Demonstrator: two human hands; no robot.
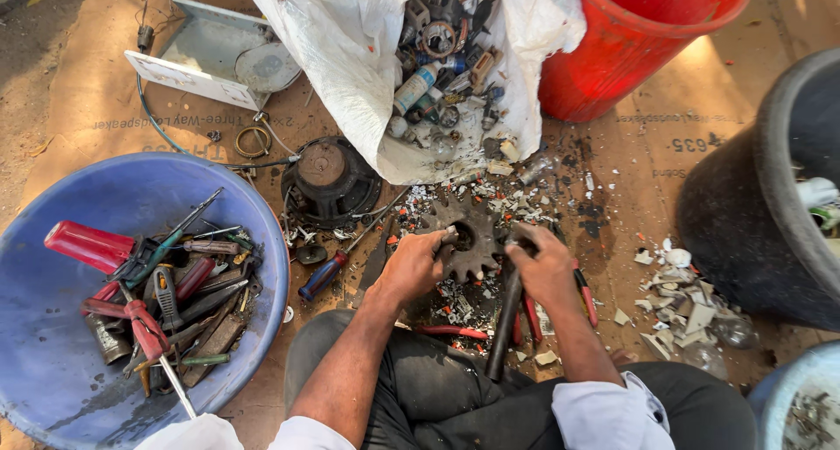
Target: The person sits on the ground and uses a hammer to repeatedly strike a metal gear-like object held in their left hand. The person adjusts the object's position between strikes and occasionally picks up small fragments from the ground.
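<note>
A white woven plastic sack (350, 56) lies open at twelve o'clock, spilling small bottles, caps and scrap parts; one white bottle with a blue label (416, 87) lies slanted inside it. At one o'clock stands a red plastic bucket (630, 56). The flattened brown cardboard sheet (682, 126) on the ground carries dark printed lettering at eleven o'clock and again at two o'clock.

The dark, rusty toothed metal gear (468, 236) lies flat just above centre among white shards, its round bore facing up, so no long axis shows. The left hand (416, 262) is closed on the gear's rim at its nine o'clock edge. The right hand (542, 266) is closed around a long dark metal bar (506, 314) beside the gear's three o'clock edge; the bar's long axis runs from the gear toward six o'clock, its far end near the person's dark trousers.

At eight o'clock a blue plastic basin (52, 362) holds red-handled pliers and screwdrivers. A black round speaker (328, 179) sits at eleven o'clock of the gear.
</note>
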